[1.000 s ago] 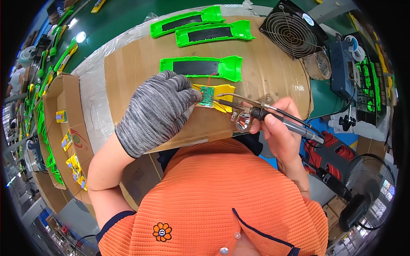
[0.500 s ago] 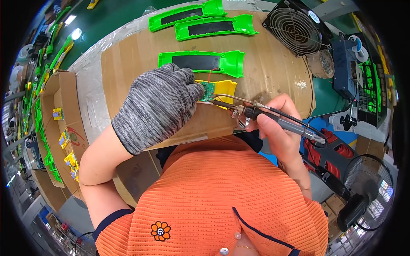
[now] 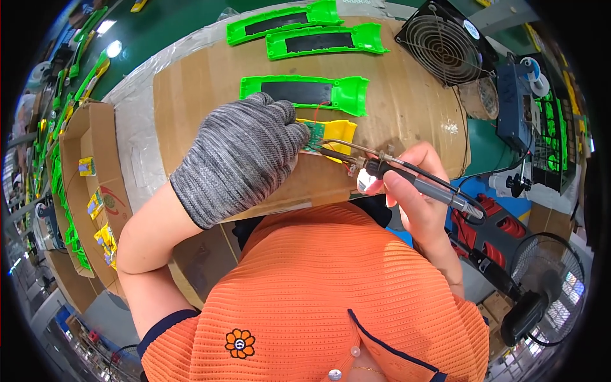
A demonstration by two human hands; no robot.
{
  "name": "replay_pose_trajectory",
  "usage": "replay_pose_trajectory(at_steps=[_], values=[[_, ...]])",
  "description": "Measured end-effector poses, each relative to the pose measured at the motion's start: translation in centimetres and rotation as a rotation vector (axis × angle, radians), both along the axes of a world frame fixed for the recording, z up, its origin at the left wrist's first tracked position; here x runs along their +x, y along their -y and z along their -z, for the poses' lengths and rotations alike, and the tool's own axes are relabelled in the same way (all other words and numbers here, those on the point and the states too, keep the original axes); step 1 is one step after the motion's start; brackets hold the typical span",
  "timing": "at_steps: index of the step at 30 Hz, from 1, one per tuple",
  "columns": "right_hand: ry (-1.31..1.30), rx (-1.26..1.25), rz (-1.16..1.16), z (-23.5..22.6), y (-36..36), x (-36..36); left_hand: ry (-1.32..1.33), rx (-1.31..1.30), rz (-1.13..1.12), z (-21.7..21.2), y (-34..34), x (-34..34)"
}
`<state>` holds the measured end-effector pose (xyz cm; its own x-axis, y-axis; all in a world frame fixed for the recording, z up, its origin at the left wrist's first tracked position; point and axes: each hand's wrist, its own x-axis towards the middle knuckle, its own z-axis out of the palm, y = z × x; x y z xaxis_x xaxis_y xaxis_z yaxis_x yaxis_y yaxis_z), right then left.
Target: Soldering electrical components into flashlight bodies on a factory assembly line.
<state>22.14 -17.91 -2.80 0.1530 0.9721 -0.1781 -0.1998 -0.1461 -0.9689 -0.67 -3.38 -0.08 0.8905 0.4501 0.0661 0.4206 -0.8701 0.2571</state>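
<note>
I sit against the near edge of a dark green tabletop point(image 3: 165, 35), mostly covered by a brown cardboard sheet point(image 3: 197, 89) with clear plastic showing past its left edge. My left hand point(image 3: 245, 162), in a grey knitted glove, is curled inward at the left end of a small green circuit board point(image 3: 314, 135); the glove hides the fingertips, so I cannot tell what they pinch. The board lies over a yellow plastic piece point(image 3: 342, 132), between the cardboard's middle and its near edge. My bare right hand point(image 3: 420, 188) grasps a grey-and-black soldering iron point(image 3: 442, 194), its tip pointing left at the board. Just beyond lies a bright green shell point(image 3: 351, 95) with a dark panel, a thin red wire running between it and the board. Two similar green shells point(image 3: 369, 39) lie side by side along the cardboard's far edge. At its far right corner stands a square black fan point(image 3: 442, 41), with a round dish point(image 3: 478, 99) near it and a blue box-shaped unit point(image 3: 510, 108) farther right. Beyond the left edge, an open carton point(image 3: 102, 137) holds yellow parts point(image 3: 105, 240). Lower right, a round black fan point(image 3: 550, 280) stands off the tabletop.
</note>
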Motion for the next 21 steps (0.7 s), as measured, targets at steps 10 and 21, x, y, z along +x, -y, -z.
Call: replay_pose_trajectory(at_steps=[10, 21], values=[[-0.090, 0.118, 0.115, 0.6, -0.5, 1.4, -0.072, 0.021, -0.032, -0.1, 0.5, 0.0], [-0.261, 0.326, 0.281, 3.8, -3.9, 4.5, 0.118, 0.097, -0.119, -0.9, -3.1, 0.7]])
